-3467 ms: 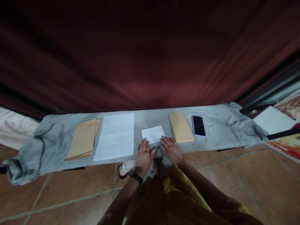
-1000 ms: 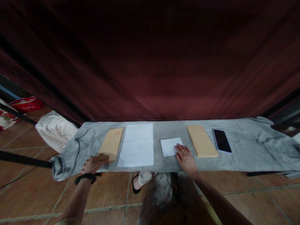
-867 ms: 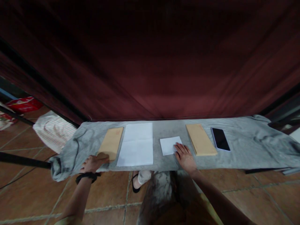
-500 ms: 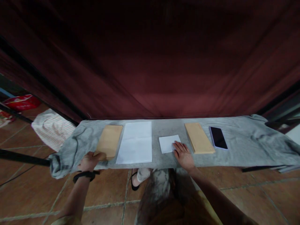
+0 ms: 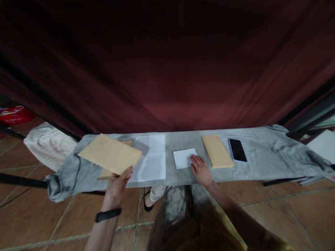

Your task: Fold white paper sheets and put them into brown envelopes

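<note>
My left hand [image 5: 119, 184] pinches a tan paper envelope [image 5: 110, 153] by its near edge and holds it tilted above the cloth. Beneath it, partly covered, lies another tan envelope [image 5: 104, 174]. The raised envelope overlaps the left side of a large white sheet [image 5: 151, 158] with fold creases. My right hand [image 5: 201, 170] lies with fingers outstretched on the right edge of a small white folded paper [image 5: 181, 158]. Just right of that hand sits a stack of tan envelopes [image 5: 217, 151].
A phone [image 5: 238, 150] in a pale purple case lies right of the envelope stack. Grey cloth [image 5: 264, 153] covers the narrow table, and a dark red curtain [image 5: 167, 87] hangs behind it. Striped fabric [image 5: 51, 144] hangs at the left.
My left hand has lifted an envelope off the left pile and turned it, moving it up and rightward. My right hand stays on the small white paper. The view has shifted slightly.
</note>
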The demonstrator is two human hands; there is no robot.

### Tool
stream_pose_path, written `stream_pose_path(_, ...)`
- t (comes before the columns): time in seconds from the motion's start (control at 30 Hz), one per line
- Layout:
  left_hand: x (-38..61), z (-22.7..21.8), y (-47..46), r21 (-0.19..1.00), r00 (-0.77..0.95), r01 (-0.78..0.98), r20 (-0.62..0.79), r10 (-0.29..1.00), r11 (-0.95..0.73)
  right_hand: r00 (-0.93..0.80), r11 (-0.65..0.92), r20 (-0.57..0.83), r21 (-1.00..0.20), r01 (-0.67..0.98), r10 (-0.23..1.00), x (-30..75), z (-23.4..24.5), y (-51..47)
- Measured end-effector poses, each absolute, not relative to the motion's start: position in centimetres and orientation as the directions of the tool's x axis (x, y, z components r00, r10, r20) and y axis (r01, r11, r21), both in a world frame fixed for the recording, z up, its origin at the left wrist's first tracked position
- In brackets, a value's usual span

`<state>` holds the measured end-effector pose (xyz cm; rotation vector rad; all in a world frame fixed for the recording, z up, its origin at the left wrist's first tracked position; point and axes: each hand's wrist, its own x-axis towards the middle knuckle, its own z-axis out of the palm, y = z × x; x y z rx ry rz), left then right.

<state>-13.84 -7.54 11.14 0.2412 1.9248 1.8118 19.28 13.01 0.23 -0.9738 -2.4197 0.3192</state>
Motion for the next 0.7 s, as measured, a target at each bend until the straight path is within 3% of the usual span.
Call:
stream_pose_path(0.13, -5.2, 8.9, -4.4, 0.977, -0.799, -0.206, -0.202, 0.567, 0.058, -0.521, 0.549, 0.308, -0.73, 0.407, 0.796, 18.0, 2.4, 10.8)
stream_pose_path(0.2, -1.6, 7.8, -3.2, 0.982, -0.76, -0.179, -0.174, 0.626, 0.055, -0.469, 0.333, 0.189, -0.911, 0.245, 0.863, 16.6, 3.5, 9.1)
stream_pose_path(0.27, 1.4, 6.8, -2.4, 0.981, -0.722, -0.175, -0.185, 0.667, 0.082, -0.513, 0.035, 0.015, -0.999, 0.03, 0.859, 15.1, 4.3, 7.5)
stream_pose_path(0.33, 3.6, 6.2, -1.8, 0.961, -0.684, -0.273, -0.222, 0.694, 0.038, -0.553, -0.223, -0.122, -0.967, -0.119, 0.824, 13.8, 4.7, 6.6)
stream_pose_path(0.43, 5.4, 5.8, -1.4, 0.873, -0.651, -0.481, -0.288, 0.702, -0.088, -0.518, -0.432, -0.268, -0.873, -0.226, 0.813, 12.9, 4.7, 6.2)
stream_pose_path(0.57, 5.6, 5.5, -1.6, 0.805, -0.624, -0.584, -0.363, 0.692, -0.103, -0.453, -0.554, -0.409, -0.794, -0.252, 0.792, 13.1, 4.3, 6.5)
stream_pose_path(0.7, 4.9, 5.3, -2.1, 0.796, -0.584, -0.602, -0.384, 0.715, -0.065, -0.476, -0.557, -0.41, -0.8, -0.221, 0.778, 13.1, 4.2, 6.2)
